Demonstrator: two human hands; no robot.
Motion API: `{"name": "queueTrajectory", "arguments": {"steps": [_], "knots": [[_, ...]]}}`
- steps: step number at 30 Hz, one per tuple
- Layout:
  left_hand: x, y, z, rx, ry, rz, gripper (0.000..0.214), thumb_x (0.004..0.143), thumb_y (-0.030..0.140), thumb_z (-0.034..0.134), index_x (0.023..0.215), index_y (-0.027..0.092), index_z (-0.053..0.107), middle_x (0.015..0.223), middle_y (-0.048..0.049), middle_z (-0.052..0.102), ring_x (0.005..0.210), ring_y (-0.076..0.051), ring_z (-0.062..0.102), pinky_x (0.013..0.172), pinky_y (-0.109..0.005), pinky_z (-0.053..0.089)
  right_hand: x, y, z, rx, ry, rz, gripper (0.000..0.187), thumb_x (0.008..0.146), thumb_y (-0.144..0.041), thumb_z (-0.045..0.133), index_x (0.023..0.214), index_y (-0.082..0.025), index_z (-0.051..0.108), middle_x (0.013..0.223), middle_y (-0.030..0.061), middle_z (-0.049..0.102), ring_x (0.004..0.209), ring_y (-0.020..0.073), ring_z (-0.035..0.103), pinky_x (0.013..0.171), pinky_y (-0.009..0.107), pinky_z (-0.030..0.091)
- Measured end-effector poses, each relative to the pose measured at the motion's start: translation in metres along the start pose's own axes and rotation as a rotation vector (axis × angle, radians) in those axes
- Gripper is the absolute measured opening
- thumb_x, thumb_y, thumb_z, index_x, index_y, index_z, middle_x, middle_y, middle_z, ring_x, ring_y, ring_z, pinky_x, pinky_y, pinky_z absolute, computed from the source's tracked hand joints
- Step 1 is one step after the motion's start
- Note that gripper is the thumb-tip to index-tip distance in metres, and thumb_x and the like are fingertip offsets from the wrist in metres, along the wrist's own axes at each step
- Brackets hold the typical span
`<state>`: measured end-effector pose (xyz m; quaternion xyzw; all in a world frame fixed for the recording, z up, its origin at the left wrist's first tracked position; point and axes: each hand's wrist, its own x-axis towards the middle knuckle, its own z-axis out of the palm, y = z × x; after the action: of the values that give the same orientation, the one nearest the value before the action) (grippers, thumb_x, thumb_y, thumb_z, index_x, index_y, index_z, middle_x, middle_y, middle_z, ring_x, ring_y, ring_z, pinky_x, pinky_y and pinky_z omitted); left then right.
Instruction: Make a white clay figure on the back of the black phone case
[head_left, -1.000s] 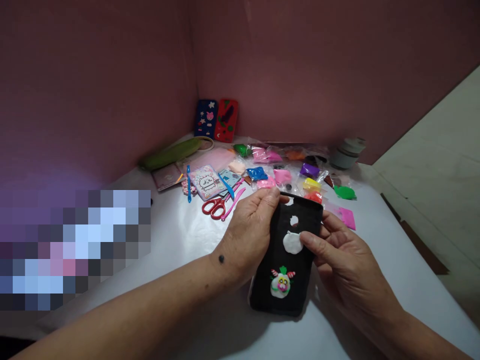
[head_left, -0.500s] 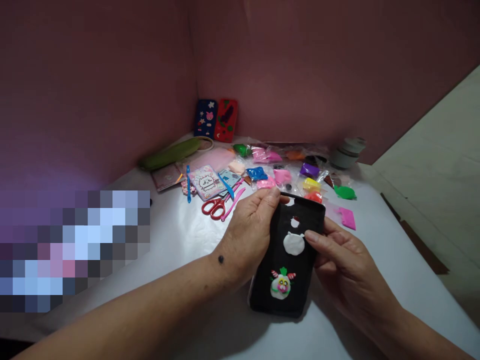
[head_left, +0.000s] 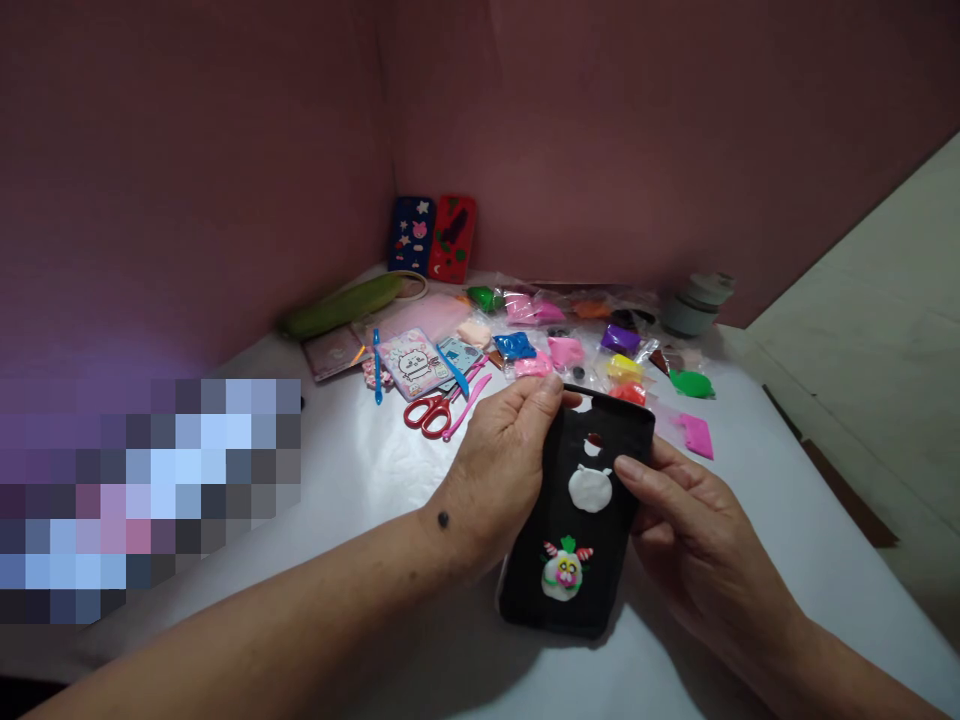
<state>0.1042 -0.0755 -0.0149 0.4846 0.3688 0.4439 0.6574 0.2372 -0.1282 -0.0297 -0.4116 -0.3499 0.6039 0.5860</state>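
Note:
A black phone case [head_left: 600,560] is held tilted above the white table, its back toward me. My left hand [head_left: 506,470] grips its left edge, thumb at the top corner. My right hand [head_left: 697,530] is closed round the right edge, its thumb beside a flat white clay piece [head_left: 590,490] with two small ear-like bumps. Below that piece sits a decorated clay figure [head_left: 562,575] with a white body, red-striped horns, a green tuft and a yellow and pink face. Cutouts near the case's top show what lies behind. The fingers behind the case are hidden.
Red-handled scissors [head_left: 427,416], a pink tool [head_left: 466,408] and a cartoon card [head_left: 414,364] lie beyond my left hand. Several bagged clay packs [head_left: 564,352] spread across the back. Two decorated cases [head_left: 453,240] lean on the wall. A grey-green jar [head_left: 697,305] stands at right.
The phone case has shifted very slightly to the right. My right thumb has moved a little up and right, away from the white clay's ear. The left hand's grip looks unchanged.

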Motion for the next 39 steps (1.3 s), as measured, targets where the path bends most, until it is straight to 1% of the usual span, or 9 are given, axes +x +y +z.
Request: {"name": "queueTrajectory", "arguments": {"steps": [5, 9, 13, 18, 25, 29, 33, 36, 39], "knots": [[0.0, -0.001, -0.001, 0.041, 0.021, 0.006, 0.034, 0.09, 0.047, 0.047, 0.085, 0.017, 0.063, 0.073, -0.0007, 0.059, 0.063, -0.01, 0.052, 0.056, -0.02, 0.042, -0.001, -0.001, 0.002, -0.015, 0.009, 0.005, 0.026, 0.081, -0.023, 0.068, 0.107, -0.024, 0.068, 0.098, 0.004, 0.073, 0.089, 0.0204, 0.066, 0.079, 0.032, 0.05], [0.0, -0.001, -0.001, 0.019, 0.008, 0.013, 0.034, 0.09, 0.047, 0.047, 0.083, 0.017, 0.064, 0.073, -0.0012, 0.061, 0.064, -0.01, 0.054, 0.058, -0.02, 0.043, -0.004, -0.003, 0.004, 0.05, 0.008, 0.051, 0.025, 0.08, -0.021, 0.067, 0.105, -0.023, 0.069, 0.095, 0.0045, 0.074, 0.085, 0.0201, 0.067, 0.077, 0.032, 0.051], [-0.001, 0.0, 0.001, -0.019, 0.014, -0.026, 0.033, 0.089, 0.047, 0.048, 0.085, 0.017, 0.062, 0.072, -0.0015, 0.061, 0.063, -0.011, 0.055, 0.057, -0.021, 0.044, -0.005, -0.003, 0.007, 0.106, 0.015, 0.136, 0.025, 0.076, -0.02, 0.07, 0.101, -0.02, 0.069, 0.092, 0.0054, 0.074, 0.081, 0.0208, 0.067, 0.073, 0.032, 0.052], [-0.003, -0.001, 0.002, 0.031, -0.013, -0.013, 0.033, 0.09, 0.046, 0.046, 0.083, 0.017, 0.06, 0.075, -0.0009, 0.059, 0.067, -0.011, 0.054, 0.06, -0.022, 0.043, -0.007, -0.002, 0.01, 0.12, 0.047, 0.216, 0.039, 0.071, -0.02, 0.075, 0.109, -0.021, 0.066, 0.09, 0.0053, 0.074, 0.08, 0.0233, 0.068, 0.067, 0.034, 0.053], [-0.005, -0.002, 0.003, 0.072, -0.033, 0.011, 0.033, 0.09, 0.045, 0.046, 0.081, 0.016, 0.059, 0.074, -0.0005, 0.057, 0.066, -0.011, 0.051, 0.06, -0.022, 0.041, -0.007, -0.003, 0.013, 0.086, 0.133, 0.178, 0.056, 0.065, -0.018, 0.078, 0.118, -0.023, 0.062, 0.083, 0.0035, 0.074, 0.08, 0.026, 0.069, 0.065, 0.035, 0.054], [-0.005, 0.0, 0.005, 0.058, -0.039, 0.024, 0.031, 0.09, 0.042, 0.047, 0.077, 0.016, 0.058, 0.072, -0.0002, 0.057, 0.064, -0.011, 0.05, 0.058, -0.021, 0.04, -0.006, -0.003, 0.015, 0.074, 0.164, 0.168, 0.059, 0.064, -0.017, 0.079, 0.12, -0.024, 0.061, 0.079, 0.0025, 0.074, 0.075, 0.0264, 0.069, 0.062, 0.036, 0.054], [-0.006, 0.001, 0.006, 0.056, -0.035, 0.012, 0.03, 0.09, 0.042, 0.047, 0.077, 0.017, 0.057, 0.072, 0.0002, 0.056, 0.065, -0.011, 0.05, 0.059, -0.022, 0.041, -0.007, -0.003, 0.016, 0.104, 0.168, 0.176, 0.049, 0.065, -0.018, 0.079, 0.112, -0.024, 0.066, 0.076, 0.0016, 0.073, 0.072, 0.0245, 0.068, 0.063, 0.035, 0.054], [-0.005, 0.0, 0.005, 0.044, -0.037, -0.005, 0.031, 0.089, 0.044, 0.048, 0.078, 0.017, 0.058, 0.071, 0.0003, 0.055, 0.064, -0.012, 0.05, 0.057, -0.022, 0.041, -0.007, -0.004, 0.015, 0.166, 0.189, 0.155, 0.026, 0.068, -0.021, 0.076, 0.094, -0.024, 0.072, 0.07, -0.0007, 0.071, 0.067, 0.0206, 0.066, 0.066, 0.034, 0.053], [-0.004, -0.002, 0.003, 0.017, -0.022, -0.037, 0.031, 0.088, 0.046, 0.048, 0.081, 0.018, 0.06, 0.07, 0.0001, 0.055, 0.065, -0.012, 0.051, 0.057, -0.022, 0.042, -0.004, -0.003, 0.014, 0.257, 0.211, 0.127, 0.004, 0.069, -0.023, 0.074, 0.073, -0.022, 0.072, 0.06, -0.0022, 0.067, 0.065, 0.0194, 0.064, 0.075, 0.038, 0.053]]}}
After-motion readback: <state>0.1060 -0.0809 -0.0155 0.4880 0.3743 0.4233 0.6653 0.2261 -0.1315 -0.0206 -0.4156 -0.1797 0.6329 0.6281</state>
